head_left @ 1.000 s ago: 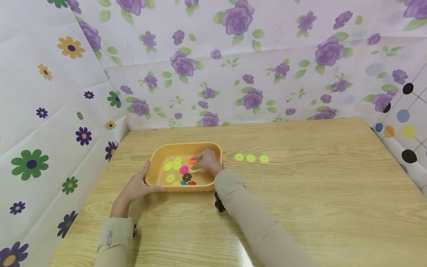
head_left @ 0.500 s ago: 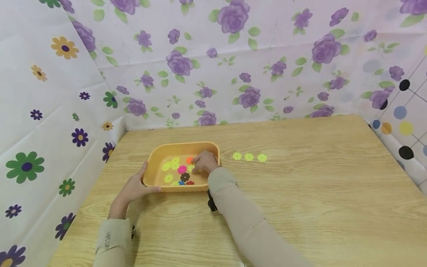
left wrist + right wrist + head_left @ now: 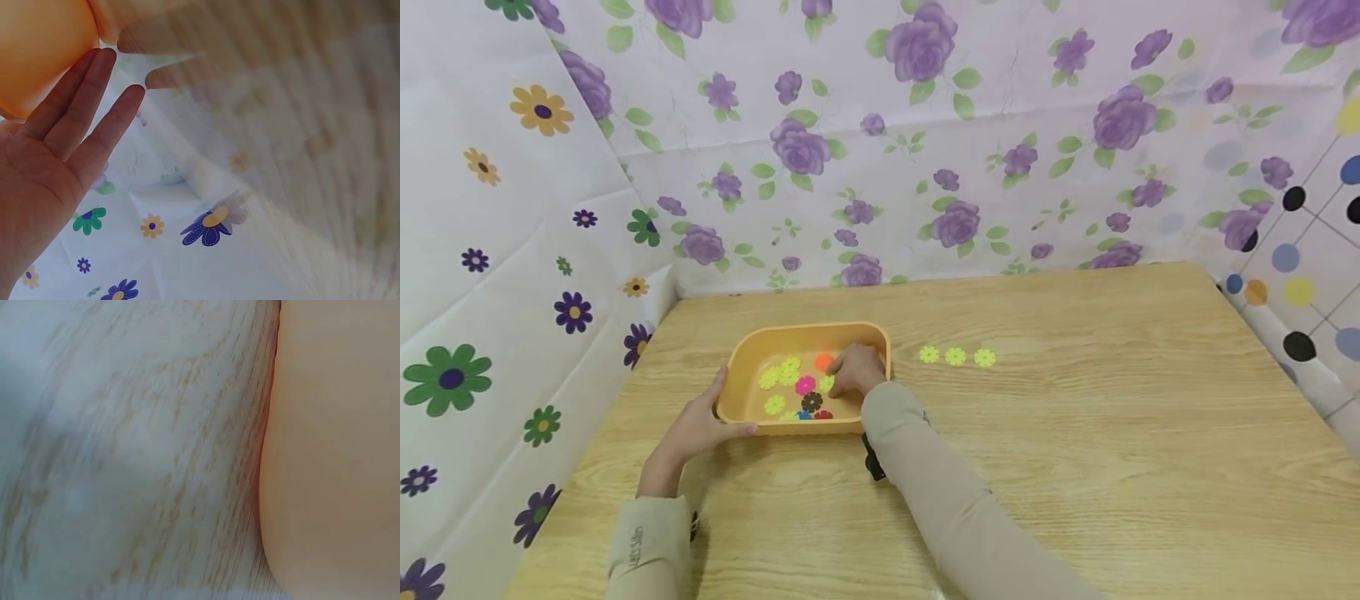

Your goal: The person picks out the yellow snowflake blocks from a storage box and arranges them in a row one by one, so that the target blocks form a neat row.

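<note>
An orange-yellow plastic bin [image 3: 805, 427] stands on the table, holding several flower-shaped plastic discs. Yellow-green discs [image 3: 770, 377] lie at its left, with a pink disc [image 3: 805, 384], a black disc [image 3: 812, 402] and an orange disc [image 3: 824, 362] nearer its middle. My left hand [image 3: 696, 427] rests against the bin's left front corner, thumb along the front wall; its fingers [image 3: 103, 122] look straight against the outside. My right hand [image 3: 857, 368] reaches over the right side into the bin, fingers pointing down beside a yellow-green disc [image 3: 826, 382]. What lies under its fingertips is hidden.
Three yellow-green flower discs, among them a middle disc [image 3: 955, 357], lie in a row right of the bin on the wooden table [image 3: 1112, 417]. A flower-print sheet [image 3: 880, 167] hangs behind, with others at both sides. The right wrist view shows the bin's outer wall [image 3: 331, 450].
The right hand has shifted slightly within the bin and its fingers point further down; a green piece seen at its fingertips earlier is now hidden. The left hand stays at the corner.
</note>
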Motion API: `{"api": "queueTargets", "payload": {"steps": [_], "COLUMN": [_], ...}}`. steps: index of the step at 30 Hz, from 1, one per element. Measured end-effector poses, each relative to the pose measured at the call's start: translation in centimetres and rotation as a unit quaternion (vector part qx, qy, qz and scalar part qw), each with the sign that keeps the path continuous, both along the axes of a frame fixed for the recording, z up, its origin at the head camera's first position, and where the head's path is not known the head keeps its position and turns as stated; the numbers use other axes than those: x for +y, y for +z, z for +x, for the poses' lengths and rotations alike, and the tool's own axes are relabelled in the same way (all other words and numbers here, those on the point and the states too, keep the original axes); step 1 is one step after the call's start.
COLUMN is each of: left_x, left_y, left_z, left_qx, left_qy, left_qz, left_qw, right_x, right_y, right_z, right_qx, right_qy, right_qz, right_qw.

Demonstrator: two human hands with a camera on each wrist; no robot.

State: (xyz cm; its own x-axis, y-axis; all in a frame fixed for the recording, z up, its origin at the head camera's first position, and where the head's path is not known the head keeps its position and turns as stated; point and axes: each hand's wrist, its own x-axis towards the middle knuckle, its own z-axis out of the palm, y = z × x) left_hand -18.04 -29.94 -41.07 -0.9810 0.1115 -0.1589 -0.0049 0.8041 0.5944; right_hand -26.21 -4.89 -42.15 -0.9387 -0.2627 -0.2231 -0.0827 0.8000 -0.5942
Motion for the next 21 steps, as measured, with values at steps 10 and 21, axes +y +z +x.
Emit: {"api": "queueTargets", "payload": {"steps": [10,21], "left_x": [0.00,0.61], "left_y": [0.03,0.91], "left_z": [0.07,-0.06], "left_qx": [-0.005,-0.020], "left_qy": [-0.001,-0.009], "left_qz": [-0.011,-0.022], "left_qw": [0.9999,0.9995], "right_x": [-0.02,0.03], "right_y": [0.20,-0.62], "right_z": [0.42,0.18], "right_qx": [0.003,0.036], "right_qy": [-0.017,0.001], "right_qz": [-0.011,-0.054], "right_qw": [0.9998,0.9979]}}
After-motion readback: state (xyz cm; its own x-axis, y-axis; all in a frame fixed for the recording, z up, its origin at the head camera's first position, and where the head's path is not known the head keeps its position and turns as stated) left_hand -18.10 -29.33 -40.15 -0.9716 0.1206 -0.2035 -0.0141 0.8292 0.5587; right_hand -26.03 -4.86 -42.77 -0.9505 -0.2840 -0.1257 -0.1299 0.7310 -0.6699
